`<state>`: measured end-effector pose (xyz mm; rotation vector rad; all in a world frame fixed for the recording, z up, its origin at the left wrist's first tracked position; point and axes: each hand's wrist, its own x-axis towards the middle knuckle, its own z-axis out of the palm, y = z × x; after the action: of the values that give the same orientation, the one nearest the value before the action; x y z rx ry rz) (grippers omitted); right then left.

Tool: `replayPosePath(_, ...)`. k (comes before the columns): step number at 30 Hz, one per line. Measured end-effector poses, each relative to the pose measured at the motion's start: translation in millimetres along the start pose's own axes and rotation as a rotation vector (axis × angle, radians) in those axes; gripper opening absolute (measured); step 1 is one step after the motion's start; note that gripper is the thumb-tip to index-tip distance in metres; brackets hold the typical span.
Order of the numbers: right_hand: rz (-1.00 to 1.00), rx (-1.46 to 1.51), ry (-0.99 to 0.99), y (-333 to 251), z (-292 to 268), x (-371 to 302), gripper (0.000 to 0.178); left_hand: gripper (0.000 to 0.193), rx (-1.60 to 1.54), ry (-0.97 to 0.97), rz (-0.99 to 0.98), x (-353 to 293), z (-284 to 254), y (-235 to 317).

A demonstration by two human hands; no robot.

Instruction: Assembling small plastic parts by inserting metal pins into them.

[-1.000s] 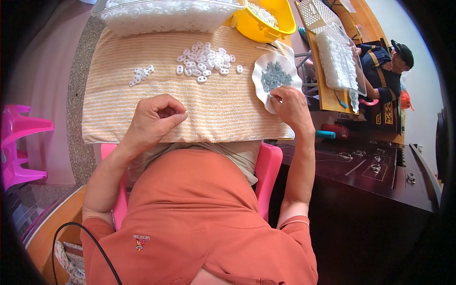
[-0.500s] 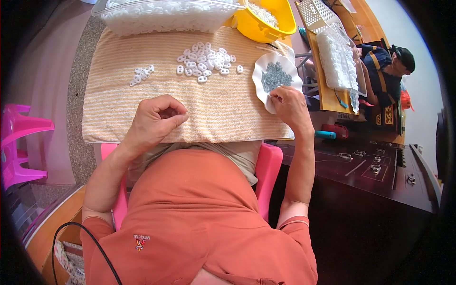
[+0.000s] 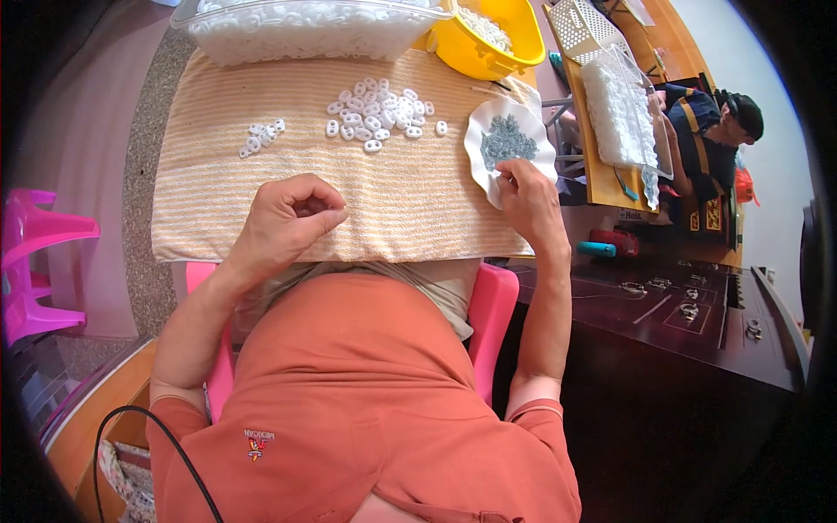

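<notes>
My left hand [image 3: 292, 218] hovers above the near part of the striped towel [image 3: 392, 209], thumb and fingertips pinched together; whatever lies between them is hidden. At the near edge of a white wavy-rimmed dish [image 3: 475, 152], my right hand [image 3: 530, 205] has its fingertips closed. Anything in that pinch is too small to make out. Small grey, metallic-looking pieces [image 3: 507, 139] are heaped in the dish. Beyond my hands lies a loose pile of white oval pieces with two holes [image 3: 381, 112]. Farther left is a smaller cluster of similar white pieces [image 3: 261, 137].
A clear tub full of white pieces [image 3: 314, 39] and a yellow basin [image 3: 484, 57] stand at the far edge. To the right, a person [image 3: 706, 131] sits by another clear tub [image 3: 619, 113]. A dark cabinet [image 3: 663, 322] flanks my right arm; pink stools [image 3: 44, 261] stand left.
My right hand has shifted very slightly left at the dish's near rim, its fingertips still together. My left hand has stayed nearly in place.
</notes>
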<state>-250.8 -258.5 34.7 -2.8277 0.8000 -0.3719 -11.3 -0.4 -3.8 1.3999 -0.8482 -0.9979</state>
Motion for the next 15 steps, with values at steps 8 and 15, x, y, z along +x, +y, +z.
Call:
replayPosePath(8,0.137,0.270,0.148,-1,2,-6,0.013,0.008,-0.194,-0.021,-0.004,0,8,1)
replayPosePath(15,0.253,0.781,0.275,7,8,-13,0.007,0.011,-0.289,-0.071,-0.052,-3,18,3)
